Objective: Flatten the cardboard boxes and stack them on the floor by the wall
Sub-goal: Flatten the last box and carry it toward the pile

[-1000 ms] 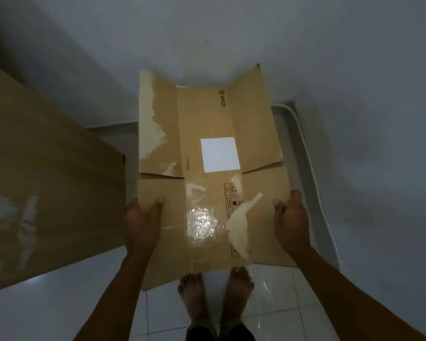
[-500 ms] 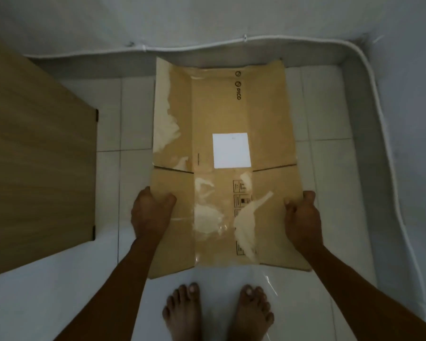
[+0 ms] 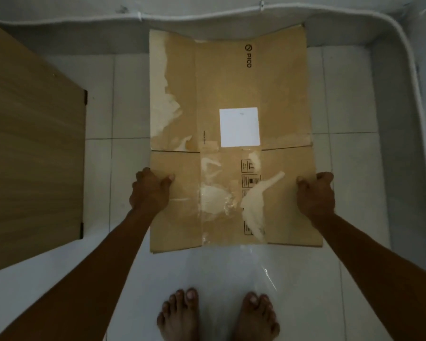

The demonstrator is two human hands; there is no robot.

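Risk: I judge the flattened cardboard box (image 3: 231, 94) could skid on the glossy floor tiles (image 3: 130, 94) if I release unevenly, and the loose clear tape (image 3: 266, 267) trailing from its near edge could catch my feet. Left hand (image 3: 149, 190) and right hand (image 3: 316, 193) each pinch one side edge, thumbs on top. The far end meets the wall (image 3: 59, 6) base.

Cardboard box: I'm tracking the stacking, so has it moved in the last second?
Yes: the cardboard box dropped; its far edge, once above the white cable, sits below it.
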